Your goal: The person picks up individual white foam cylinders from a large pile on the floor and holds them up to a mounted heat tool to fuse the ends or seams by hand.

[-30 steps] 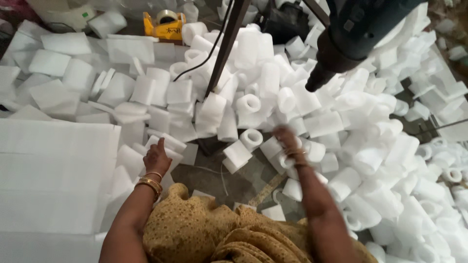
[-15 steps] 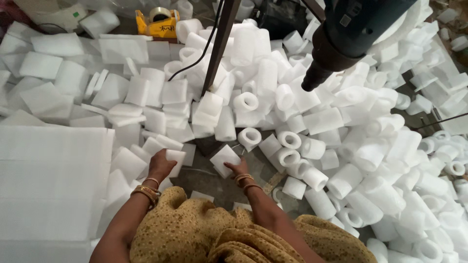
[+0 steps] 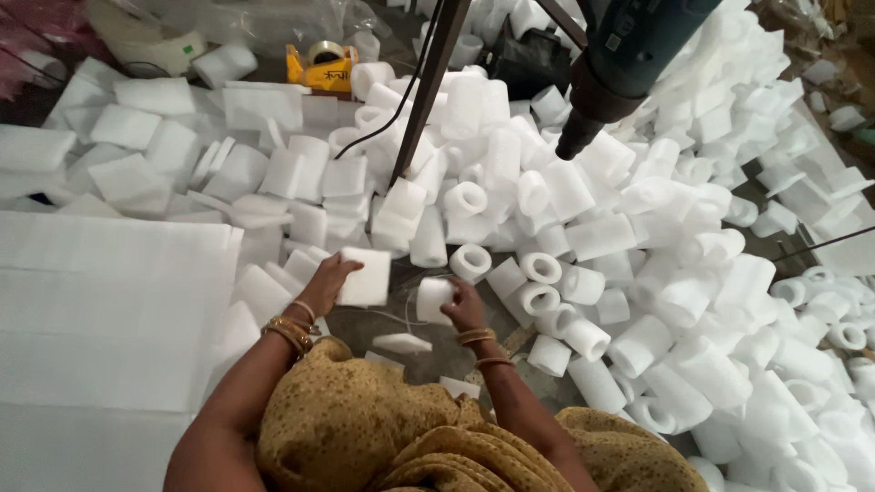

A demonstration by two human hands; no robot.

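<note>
My left hand [image 3: 325, 284] holds a flat square sheet of white foam [image 3: 365, 277] just above the floor. My right hand [image 3: 464, 308] grips a small rolled white foam piece [image 3: 432, 299] beside it. The two pieces are a hand's width apart. Both wrists wear gold bangles. A loose flat foam scrap [image 3: 402, 343] lies on the floor below my hands. My knees, covered in mustard patterned cloth [image 3: 365, 428], fill the lower middle of the view.
A big heap of rolled foam tubes [image 3: 638, 237] spreads to the right and behind. Flat foam squares [image 3: 182, 164] lie at the left, large foam sheets [image 3: 100, 310] nearer. A dark heat gun [image 3: 620, 64] hangs overhead on a metal stand [image 3: 428, 91]. A yellow tape dispenser [image 3: 319, 66] sits at the back.
My right hand came back from the tube heap and took hold of a rolled piece. My left hand lifted a flat foam square off the pile.
</note>
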